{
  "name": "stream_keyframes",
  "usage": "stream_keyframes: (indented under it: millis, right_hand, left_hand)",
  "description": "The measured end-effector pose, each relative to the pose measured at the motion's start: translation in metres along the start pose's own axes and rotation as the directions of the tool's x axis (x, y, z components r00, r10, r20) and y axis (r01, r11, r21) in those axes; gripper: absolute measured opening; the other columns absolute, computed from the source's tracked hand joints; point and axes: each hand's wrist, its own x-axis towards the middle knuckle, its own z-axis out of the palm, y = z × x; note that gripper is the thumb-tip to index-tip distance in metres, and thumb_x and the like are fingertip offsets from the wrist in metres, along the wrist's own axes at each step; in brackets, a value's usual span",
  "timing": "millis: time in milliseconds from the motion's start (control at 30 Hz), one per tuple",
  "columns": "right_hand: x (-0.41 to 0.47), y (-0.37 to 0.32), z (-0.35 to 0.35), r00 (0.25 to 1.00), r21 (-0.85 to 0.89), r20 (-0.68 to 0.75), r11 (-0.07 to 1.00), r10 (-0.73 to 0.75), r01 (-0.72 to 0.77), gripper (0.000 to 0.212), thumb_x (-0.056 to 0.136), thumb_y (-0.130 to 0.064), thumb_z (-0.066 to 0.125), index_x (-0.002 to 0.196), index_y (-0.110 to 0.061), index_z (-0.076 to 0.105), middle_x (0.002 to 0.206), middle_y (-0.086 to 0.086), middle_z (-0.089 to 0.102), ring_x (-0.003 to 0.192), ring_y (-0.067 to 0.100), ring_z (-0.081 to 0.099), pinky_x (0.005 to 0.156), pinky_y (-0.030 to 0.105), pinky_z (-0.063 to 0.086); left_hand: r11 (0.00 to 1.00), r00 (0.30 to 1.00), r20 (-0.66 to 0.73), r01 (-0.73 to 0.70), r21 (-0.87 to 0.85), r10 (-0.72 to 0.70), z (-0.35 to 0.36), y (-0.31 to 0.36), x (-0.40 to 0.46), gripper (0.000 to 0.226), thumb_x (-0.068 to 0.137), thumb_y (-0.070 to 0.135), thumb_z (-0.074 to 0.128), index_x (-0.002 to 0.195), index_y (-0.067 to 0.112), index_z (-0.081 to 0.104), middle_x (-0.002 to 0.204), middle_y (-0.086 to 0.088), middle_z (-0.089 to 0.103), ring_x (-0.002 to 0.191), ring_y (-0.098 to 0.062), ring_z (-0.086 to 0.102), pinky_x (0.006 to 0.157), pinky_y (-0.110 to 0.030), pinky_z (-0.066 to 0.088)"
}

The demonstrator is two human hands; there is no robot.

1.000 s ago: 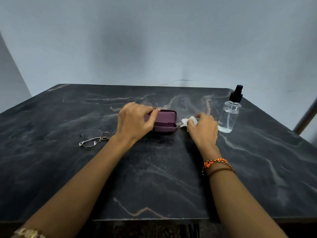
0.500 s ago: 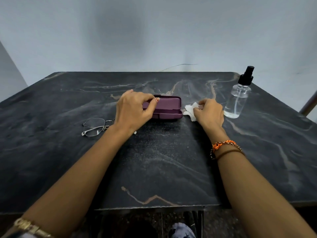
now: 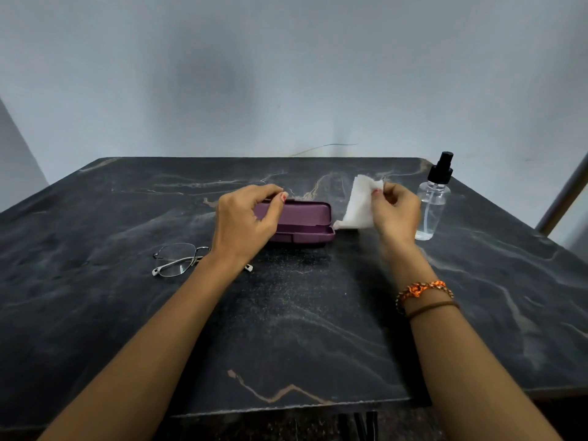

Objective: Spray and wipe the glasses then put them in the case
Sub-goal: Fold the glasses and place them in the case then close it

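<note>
1. The glasses (image 3: 176,260) lie on the table (image 3: 302,329), left of its middle, lenses facing up; the left forearm hides their right half, and one white temple tip shows beyond the wrist.
2. The case (image 3: 302,221) sits just behind and to the right of the glasses, near the middle of the table and closer to the far edge than the near one. It is maroon, its long side faces the near edge, and its lid looks down or nearly so.
3. The left hand (image 3: 246,222) rests over the case's left end, fingers curled over the top and thumb tip touching the lid's far edge.
4. The right hand (image 3: 394,211) is raised just right of the case, thumb and fingertips pinching the upper corner of a white cloth (image 3: 359,205).
5. The cloth hangs from that pinch; its lower corner reaches the table beside the case's right end.
6. A clear spray bottle (image 3: 432,205) with a black pump stands upright near the far right corner, just right of the right hand.
7. The right wrist carries an orange braided band (image 3: 423,289) and a thin brown one.
</note>
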Motion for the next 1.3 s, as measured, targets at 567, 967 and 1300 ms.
stream_keyframes:
  millis: [567, 967, 1300]
  right_hand:
    - [-0.034, -0.076, 0.012, 0.896, 0.775, 0.443, 0.505, -0.007, -0.380, 0.020, 0.083, 0.011, 0.050, 0.087, -0.007, 0.056, 0.085, 0.007, 0.062, 0.060, 0.009, 0.067, 0.052, 0.021, 0.055]
    - [-0.044, -0.057, 0.030, 0.932, 0.827, 0.362, 0.465, -0.010, -0.316, 0.019, 0.083, 0.006, 0.056, 0.080, -0.013, 0.060, 0.062, -0.007, 0.070, 0.058, 0.005, 0.066, 0.051, 0.020, 0.054]
    - [-0.027, -0.034, 0.016, 0.951, 0.524, 0.305, 0.826, 0.047, -0.209, 0.015, 0.076, -0.001, 0.069, 0.077, -0.013, 0.059, 0.072, -0.001, 0.064, 0.052, 0.001, 0.063, 0.050, 0.014, 0.052]
  left_hand:
    - [0.662, 0.911, 0.152, 0.386, -0.642, -0.384, -0.007, 0.006, 0.011, 0.033, 0.080, 0.005, 0.065, 0.109, 0.017, 0.059, 0.106, -0.002, 0.064, 0.099, -0.004, 0.062, 0.081, -0.014, 0.050]
    - [0.448, 0.801, 0.455, 0.596, -0.667, -0.389, -0.006, 0.005, 0.010, 0.026, 0.059, 0.015, 0.071, 0.084, 0.016, 0.068, 0.070, 0.009, 0.073, 0.067, -0.003, 0.067, 0.055, -0.014, 0.052]
    - [0.306, 0.634, 0.329, 0.683, -0.664, -0.700, -0.017, -0.007, 0.017, 0.024, 0.073, -0.009, 0.066, 0.087, 0.011, 0.065, 0.062, 0.008, 0.071, 0.063, -0.005, 0.068, 0.055, -0.020, 0.057]
